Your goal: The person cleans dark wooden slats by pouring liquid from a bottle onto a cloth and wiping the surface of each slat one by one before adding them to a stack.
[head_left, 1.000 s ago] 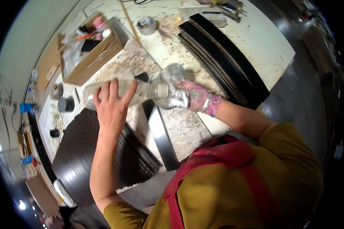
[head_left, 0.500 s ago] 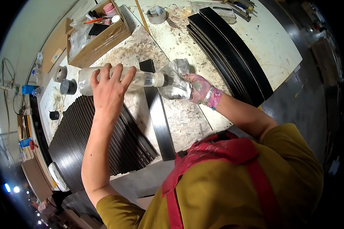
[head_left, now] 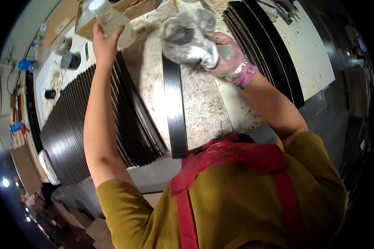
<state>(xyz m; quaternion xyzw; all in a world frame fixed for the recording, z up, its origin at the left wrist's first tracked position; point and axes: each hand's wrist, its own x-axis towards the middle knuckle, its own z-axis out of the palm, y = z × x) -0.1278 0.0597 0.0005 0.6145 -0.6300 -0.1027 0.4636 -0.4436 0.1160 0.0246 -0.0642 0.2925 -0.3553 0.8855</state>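
Observation:
My bare left hand is wrapped round a clear plastic bottle with a white cap, held nearly upright near the cardboard box. A pink patterned glove covers my right hand, which grips a crumpled, stained white rag. The rag has a dark wet patch facing up. Beneath it, a single black strip lies lengthwise on the table, its far end hidden by the rag. To the left many black strips stand packed in a row; to the right is a stack of curved black strips.
The worn white table has a cardboard box at the far left. A dark round container, a tape roll and a small black cap sit at the left edge. Hand tools lie at the far right.
The bottle has gone from lying sideways against the rag to nearly upright, away to the left. My right hand has lifted the rag farther out over the black strip.

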